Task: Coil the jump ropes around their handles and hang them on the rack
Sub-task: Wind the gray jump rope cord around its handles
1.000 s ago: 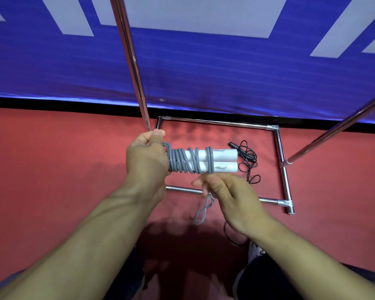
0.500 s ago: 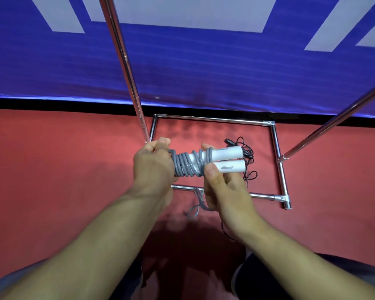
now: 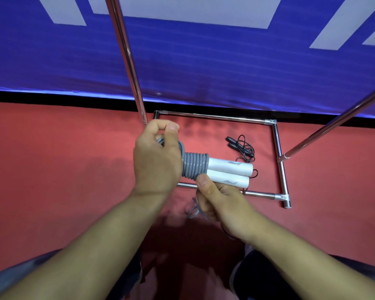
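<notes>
Red floor, blue banner behind. Frame centre: left hand fingers curled round grey rope coil; right hand pinches white handles, loose tail below. Risk: coil springs loose if tail slips untucked. Black rope inside rack base.

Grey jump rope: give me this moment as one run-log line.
left hand: grips coiled end | right hand: holds white handles, loose tail | grey jump rope: tight coils, unhung | black rope: floor, inside rack base

Grey jump rope coiled tightly round paired white handles, ends pointing three o'clock; black jump rope lies tangled at their one o'clock, inside the chrome rack base.
</notes>
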A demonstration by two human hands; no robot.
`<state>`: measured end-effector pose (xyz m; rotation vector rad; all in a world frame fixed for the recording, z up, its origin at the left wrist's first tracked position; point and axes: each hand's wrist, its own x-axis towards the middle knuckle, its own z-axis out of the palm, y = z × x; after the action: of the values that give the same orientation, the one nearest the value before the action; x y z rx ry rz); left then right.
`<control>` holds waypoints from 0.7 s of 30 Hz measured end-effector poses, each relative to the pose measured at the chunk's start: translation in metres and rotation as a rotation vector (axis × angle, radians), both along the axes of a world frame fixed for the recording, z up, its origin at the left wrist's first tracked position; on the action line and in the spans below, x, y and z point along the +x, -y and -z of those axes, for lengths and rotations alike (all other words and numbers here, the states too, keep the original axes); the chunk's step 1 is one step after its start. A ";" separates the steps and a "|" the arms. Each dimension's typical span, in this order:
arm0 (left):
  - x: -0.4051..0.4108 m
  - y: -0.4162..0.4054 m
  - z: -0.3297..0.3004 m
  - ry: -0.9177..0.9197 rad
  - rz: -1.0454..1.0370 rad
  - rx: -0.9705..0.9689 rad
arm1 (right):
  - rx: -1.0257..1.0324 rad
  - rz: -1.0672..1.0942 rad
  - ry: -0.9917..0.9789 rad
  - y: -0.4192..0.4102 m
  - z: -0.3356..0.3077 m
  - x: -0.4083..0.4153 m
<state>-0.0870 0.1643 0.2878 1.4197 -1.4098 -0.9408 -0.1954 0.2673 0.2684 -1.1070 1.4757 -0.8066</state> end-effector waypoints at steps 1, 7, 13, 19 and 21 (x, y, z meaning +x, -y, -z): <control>0.001 0.002 -0.002 -0.023 0.017 0.015 | -0.033 -0.062 -0.033 -0.001 -0.001 0.000; 0.014 0.019 -0.009 -0.115 0.156 0.180 | -0.543 -0.221 -0.438 -0.002 0.016 -0.015; 0.023 0.008 -0.012 0.189 0.474 0.190 | -0.584 0.089 -0.656 0.015 0.005 -0.044; 0.025 0.013 -0.004 0.432 0.304 0.091 | -0.714 0.217 -0.608 0.010 -0.006 -0.032; 0.023 0.014 -0.005 0.456 0.166 -0.005 | -0.818 0.205 -0.703 0.005 -0.006 -0.024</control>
<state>-0.0643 0.1506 0.2932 1.5979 -1.8865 -0.7390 -0.2194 0.2620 0.2748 -2.0188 1.9073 -1.3104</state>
